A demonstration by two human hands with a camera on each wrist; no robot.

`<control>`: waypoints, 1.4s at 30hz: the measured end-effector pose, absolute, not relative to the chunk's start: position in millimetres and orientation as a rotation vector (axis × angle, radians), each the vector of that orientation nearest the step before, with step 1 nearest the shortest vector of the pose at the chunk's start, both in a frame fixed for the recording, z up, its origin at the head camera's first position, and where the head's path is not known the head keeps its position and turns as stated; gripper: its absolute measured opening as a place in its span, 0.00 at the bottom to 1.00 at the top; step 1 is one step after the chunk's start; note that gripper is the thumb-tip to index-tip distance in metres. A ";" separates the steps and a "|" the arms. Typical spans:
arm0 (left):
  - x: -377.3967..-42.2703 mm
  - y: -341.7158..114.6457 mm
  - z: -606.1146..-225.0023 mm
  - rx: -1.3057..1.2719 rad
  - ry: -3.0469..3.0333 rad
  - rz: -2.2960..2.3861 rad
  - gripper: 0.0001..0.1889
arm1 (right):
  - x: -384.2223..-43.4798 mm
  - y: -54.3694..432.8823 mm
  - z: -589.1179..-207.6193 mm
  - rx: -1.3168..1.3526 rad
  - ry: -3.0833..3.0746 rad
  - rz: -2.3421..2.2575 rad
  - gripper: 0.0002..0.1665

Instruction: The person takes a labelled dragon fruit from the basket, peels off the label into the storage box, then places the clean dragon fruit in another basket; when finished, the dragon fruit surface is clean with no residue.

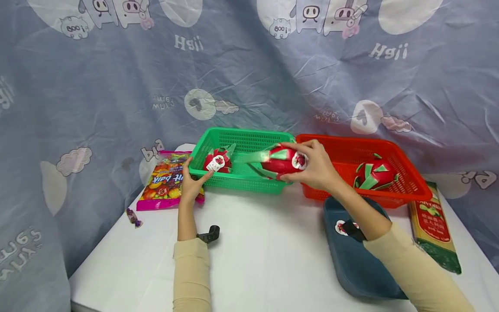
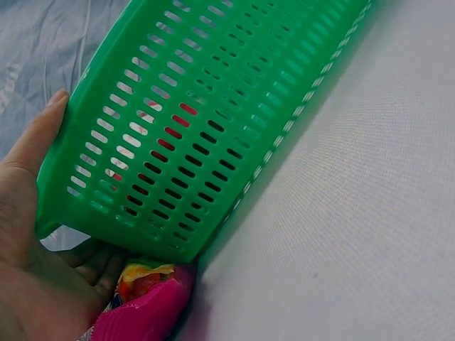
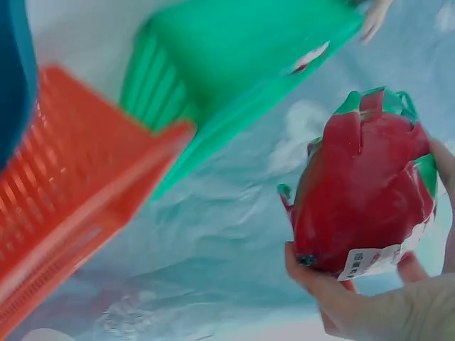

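A dragon fruit (image 1: 278,164) hangs in the grasp of a person's right hand (image 1: 317,167), thumb and fingers curled round its red skin, over the right end of a green basket (image 1: 245,184) at the far edge of a white-covered table (image 1: 265,251). From where I stand, its leafy tip points toward the basket's left end, and a round label shows near the gripping fingers. The left hand (image 1: 191,186) holds the basket's near left corner, thumb along the rim. Inside that basket, at its left end, lies a second fruit (image 1: 208,160) bearing a white label. Just beside it, toward the table's far right corner, a red basket (image 1: 403,197) carries a third fruit (image 1: 376,173) in its right half. A dark blue bin (image 1: 343,260) sits in front of the red basket, partly hidden by the right forearm, and a red and green packet (image 1: 432,221) lies along the table's right edge. Opposite, a bright candy bag (image 1: 163,184) lies partly behind the left hand, with one wrapped sweet (image 1: 134,218) near the table's left edge. A grey-blue curtain (image 1: 249,78) printed with cartoon pigs hangs behind the far edge.
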State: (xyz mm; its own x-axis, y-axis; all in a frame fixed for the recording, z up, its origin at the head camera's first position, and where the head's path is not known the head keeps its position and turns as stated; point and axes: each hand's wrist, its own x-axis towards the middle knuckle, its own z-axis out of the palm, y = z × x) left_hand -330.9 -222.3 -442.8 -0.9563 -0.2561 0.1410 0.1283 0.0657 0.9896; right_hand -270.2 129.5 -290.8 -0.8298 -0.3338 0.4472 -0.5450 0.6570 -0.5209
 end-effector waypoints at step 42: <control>-304.0 -231.0 -403.7 0.374 -1.940 -1.858 0.33 | -165.7 124.8 -434.0 0.505 -2.768 1.208 0.53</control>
